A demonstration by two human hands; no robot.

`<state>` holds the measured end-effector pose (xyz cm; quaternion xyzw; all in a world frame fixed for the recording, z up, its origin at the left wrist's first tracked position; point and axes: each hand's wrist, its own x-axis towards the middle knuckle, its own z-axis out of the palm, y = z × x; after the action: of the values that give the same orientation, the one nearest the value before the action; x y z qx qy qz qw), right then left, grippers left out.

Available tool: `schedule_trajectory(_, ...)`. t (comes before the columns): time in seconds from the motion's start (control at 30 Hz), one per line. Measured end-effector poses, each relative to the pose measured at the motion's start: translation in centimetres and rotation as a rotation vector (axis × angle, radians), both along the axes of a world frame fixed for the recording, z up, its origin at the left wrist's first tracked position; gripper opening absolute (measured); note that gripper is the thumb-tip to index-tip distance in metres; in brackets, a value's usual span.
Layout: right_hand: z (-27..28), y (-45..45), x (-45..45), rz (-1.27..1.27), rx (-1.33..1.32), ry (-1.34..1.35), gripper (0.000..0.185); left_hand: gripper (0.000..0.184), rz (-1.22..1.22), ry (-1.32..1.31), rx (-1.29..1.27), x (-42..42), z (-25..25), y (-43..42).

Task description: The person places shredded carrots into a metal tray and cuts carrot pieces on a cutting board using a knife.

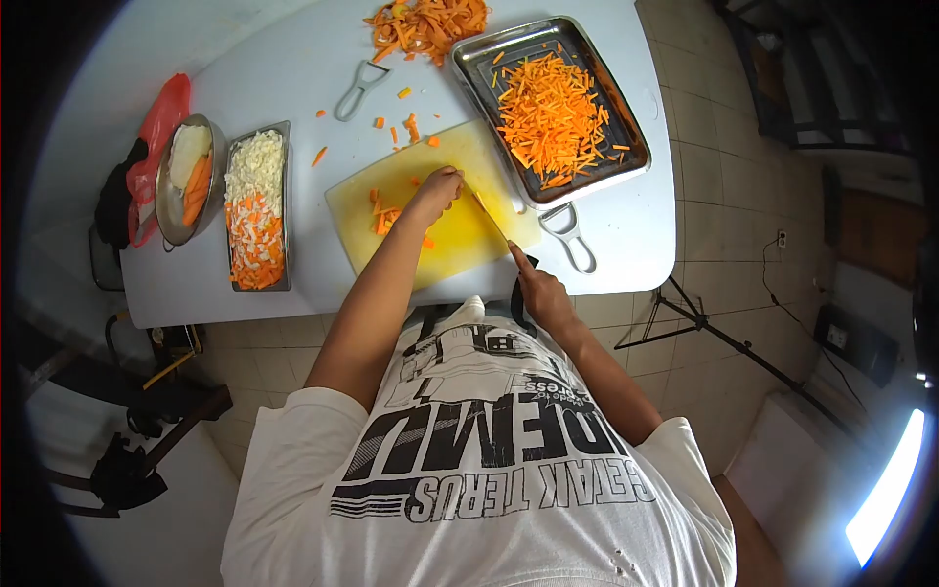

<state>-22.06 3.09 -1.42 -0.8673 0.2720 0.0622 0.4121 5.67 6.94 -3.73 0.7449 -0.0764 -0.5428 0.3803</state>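
Observation:
My right hand point(544, 293) grips the handle of a knife point(492, 217), whose blade slants up and left over the yellow cutting board point(460, 256). Close to the blade tip, my left hand point(437, 198) is closed with its fingers curled down over the board. Whatever those fingers hold is hidden beneath them. Cut carrot pieces point(387, 217) lie on the board left of this hand, partly behind the wrist. A few more orange bits are scattered at the board's far edge.
A metal tray point(641, 164) of carrot sticks point(553, 117) overlaps the board's right corner. Peelers lie nearby: one peeler point(570, 238) right, another peeler point(350, 98) behind. Carrot peelings point(430, 27) are heaped at back. Left stand a diced-vegetable tray point(287, 210) and a metal bowl point(166, 217).

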Motion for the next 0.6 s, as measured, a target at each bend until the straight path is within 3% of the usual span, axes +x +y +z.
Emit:
schedule_trajectory(0.13, 0.8, -0.3, -0.1, 0.004, 0.083, -0.003, 0.064, 0.025, -0.016, -0.105, -0.040, -0.2, -1.4, 0.3)
schedule_trajectory(0.3, -1.1, -2.9, -0.7, 0.082, 0.232, -0.154, 0.064, 0.029, 0.216, -0.144, -0.143, -2.2, -1.8, 1.8)
schedule_trajectory(0.37, -1.1, -2.9, -0.8, 0.078, 0.171, -0.255, 0.066, 0.028, 0.306, -0.175, -0.139, -3.3, -1.9, 3.0)
schedule_trajectory(0.47, 1.7, -3.3, -0.9, 0.051, 0.238, -0.111, 0.066, 0.029, 0.319, -0.194, -0.128, -4.8, -1.3, 3.9)
schedule_trajectory(0.57, 2.8, -3.2, -1.4, 0.003, 0.277, -0.245, 0.063, 0.037, -0.014, -0.677, -0.019, -5.1, -3.9, 3.6)
schedule_trajectory(0.6, 3.3, -3.2, -1.6, -0.024, 0.304, -0.264, 0.062, 0.042, -0.095, -0.781, 0.079, -5.6, -1.5, 2.9)
